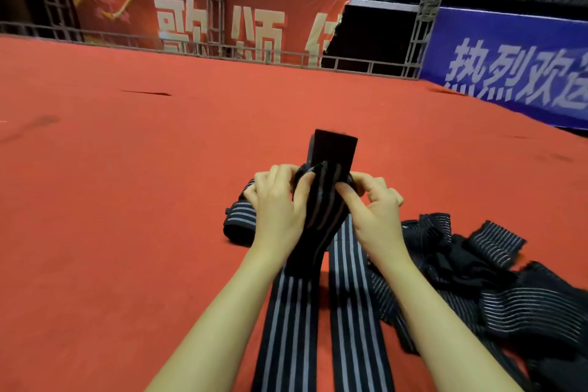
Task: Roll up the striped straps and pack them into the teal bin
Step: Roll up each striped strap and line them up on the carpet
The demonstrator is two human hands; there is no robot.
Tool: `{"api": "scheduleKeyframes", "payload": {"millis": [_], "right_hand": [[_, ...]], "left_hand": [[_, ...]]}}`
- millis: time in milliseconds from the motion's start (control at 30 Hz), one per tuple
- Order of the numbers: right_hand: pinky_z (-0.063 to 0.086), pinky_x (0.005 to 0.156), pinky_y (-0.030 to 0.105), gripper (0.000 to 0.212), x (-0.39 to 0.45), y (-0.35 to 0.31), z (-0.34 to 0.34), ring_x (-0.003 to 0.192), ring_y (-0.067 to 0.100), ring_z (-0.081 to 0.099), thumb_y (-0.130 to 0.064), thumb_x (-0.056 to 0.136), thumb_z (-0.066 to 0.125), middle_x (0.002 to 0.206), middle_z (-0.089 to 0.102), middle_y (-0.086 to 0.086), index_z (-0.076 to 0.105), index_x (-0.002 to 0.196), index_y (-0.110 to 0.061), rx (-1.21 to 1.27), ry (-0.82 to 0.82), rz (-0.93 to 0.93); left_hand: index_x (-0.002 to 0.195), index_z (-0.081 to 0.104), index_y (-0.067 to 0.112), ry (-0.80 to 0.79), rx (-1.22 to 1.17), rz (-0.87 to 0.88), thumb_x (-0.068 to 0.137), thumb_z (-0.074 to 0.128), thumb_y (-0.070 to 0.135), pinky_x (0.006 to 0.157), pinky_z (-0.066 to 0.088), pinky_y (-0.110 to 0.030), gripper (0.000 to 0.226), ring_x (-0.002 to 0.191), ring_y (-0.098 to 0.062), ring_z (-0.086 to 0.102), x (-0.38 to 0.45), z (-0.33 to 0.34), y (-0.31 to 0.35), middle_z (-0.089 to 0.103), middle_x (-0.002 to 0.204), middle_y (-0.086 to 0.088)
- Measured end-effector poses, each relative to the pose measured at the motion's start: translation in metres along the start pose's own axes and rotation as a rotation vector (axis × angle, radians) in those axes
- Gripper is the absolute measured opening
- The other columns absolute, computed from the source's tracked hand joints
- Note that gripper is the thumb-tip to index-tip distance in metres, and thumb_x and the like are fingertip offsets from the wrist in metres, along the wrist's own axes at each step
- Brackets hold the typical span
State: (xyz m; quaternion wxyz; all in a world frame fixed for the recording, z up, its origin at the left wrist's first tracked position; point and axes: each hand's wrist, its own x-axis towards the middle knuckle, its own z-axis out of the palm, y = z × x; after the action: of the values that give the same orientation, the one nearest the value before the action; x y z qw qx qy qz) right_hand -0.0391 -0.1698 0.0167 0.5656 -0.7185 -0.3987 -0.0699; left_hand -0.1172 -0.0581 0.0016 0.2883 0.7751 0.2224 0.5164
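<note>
both hands on striped strap

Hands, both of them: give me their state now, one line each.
Left hand: fingers curled round the striped strap, holding it.
Right hand: thumb and fingers pinch the same strap.

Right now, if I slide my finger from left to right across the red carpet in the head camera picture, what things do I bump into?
Rolled strap → left hand → strap being rolled → right hand → pile of loose straps.
</note>
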Motion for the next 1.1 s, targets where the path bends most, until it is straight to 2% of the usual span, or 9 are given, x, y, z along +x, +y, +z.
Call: {"api": "scheduleKeyframes", "payload": {"millis": [133,233,333,400,500,700,867,967,1100], "right_hand": [[0.02,0.09,0.03,0.01,-0.008,-0.018,-0.006,0.091,-0.018,0.035,-0.027,0.094,0.059,0.078,0.053,-0.019,0.064,0.086,-0.03,-0.025,0.094,-0.094],[0.022,0.09,0.034,0.019,-0.018,-0.029,-0.01,0.09,-0.023,0.034,-0.028,0.093,0.06,0.073,0.051,-0.02,0.057,0.076,-0.036,-0.016,0.14,-0.1],[0.023,0.09,0.032,0.01,-0.024,-0.038,-0.015,0.09,-0.004,0.046,-0.041,0.087,0.058,0.076,0.056,-0.017,0.057,0.077,-0.043,0.02,0.166,-0.14],[0.032,0.097,0.042,0.007,-0.027,-0.041,-0.019,0.092,0.007,0.052,-0.047,0.083,0.058,0.084,0.061,-0.018,0.064,0.083,-0.044,0.117,0.134,-0.104],[0.043,0.093,0.055,0.022,-0.031,-0.045,-0.023,0.099,0.023,0.058,-0.051,0.081,0.061,0.095,0.068,-0.008,0.069,0.096,-0.039,0.257,0.061,-0.044],[0.051,0.087,0.031,0.012,-0.037,-0.052,-0.027,0.095,0.014,0.064,-0.013,0.09,0.065,0.098,0.07,0.005,0.069,0.101,-0.013,0.426,-0.032,0.01],[0.047,0.075,0.028,0.009,-0.045,-0.052,-0.031,0.079,0.011,0.057,-0.024,0.087,0.065,0.085,0.065,-0.011,0.064,0.095,-0.022,0.382,-0.055,-0.065],[0.05,0.085,0.031,0.019,-0.046,-0.051,-0.033,0.093,0.021,0.062,-0.012,0.088,0.066,0.097,0.069,-0.003,0.065,0.105,-0.019,0.411,-0.103,-0.03],[0.048,0.075,0.019,0.018,-0.044,-0.058,-0.036,0.084,0.007,0.06,-0.003,0.085,0.067,0.092,0.068,-0.001,0.065,0.099,-0.015,0.438,-0.067,-0.019]], "left_hand": [[0.08,0.058,0.016,0.107,0.033,0.028,0.089,0.04,0.052,0.084,0.019,-0.029,0.042,0.096,-0.012,0.034,0.001,-0.011,0.014,0.04,0.094,0.007],[0.07,0.057,0.013,0.176,0.053,0.062,0.091,0.042,0.05,0.08,0.015,-0.027,0.045,0.097,-0.015,0.033,-0.004,-0.018,0.024,0.039,0.096,0.005],[0.066,0.058,0.012,0.202,0.043,0.087,0.091,0.044,0.049,0.08,0.013,-0.025,0.047,0.098,-0.015,0.034,-0.006,-0.024,0.032,0.043,0.098,0.005],[0.066,0.059,0.011,0.206,0.047,0.13,0.091,0.046,0.048,0.079,0.013,-0.024,0.046,0.099,-0.014,0.035,-0.009,-0.029,0.035,0.047,0.099,0.004],[0.065,0.058,0.011,0.196,0.023,0.171,0.091,0.045,0.046,0.079,0.014,-0.023,0.046,0.099,-0.012,0.035,-0.014,-0.036,0.038,0.044,0.101,0.008],[0.063,0.057,0.013,0.186,0.05,0.232,0.092,0.046,0.045,0.078,0.014,-0.025,0.044,0.097,-0.012,0.039,-0.021,-0.048,0.039,0.046,0.101,0.01],[0.061,0.055,0.015,0.15,0.084,0.242,0.092,0.047,0.044,0.079,0.013,-0.025,0.043,0.096,-0.019,0.046,-0.027,-0.05,0.038,0.054,0.103,0.005],[0.062,0.055,0.015,0.132,0.108,0.269,0.091,0.049,0.042,0.078,0.013,-0.026,0.04,0.096,-0.02,0.047,-0.028,-0.054,0.036,0.057,0.105,0.003],[0.07,0.061,0.015,0.093,0.173,0.319,0.09,0.049,0.042,0.079,0.014,-0.025,0.036,0.096,-0.013,0.045,-0.034,-0.057,0.035,0.059,0.104,0.004]]}}
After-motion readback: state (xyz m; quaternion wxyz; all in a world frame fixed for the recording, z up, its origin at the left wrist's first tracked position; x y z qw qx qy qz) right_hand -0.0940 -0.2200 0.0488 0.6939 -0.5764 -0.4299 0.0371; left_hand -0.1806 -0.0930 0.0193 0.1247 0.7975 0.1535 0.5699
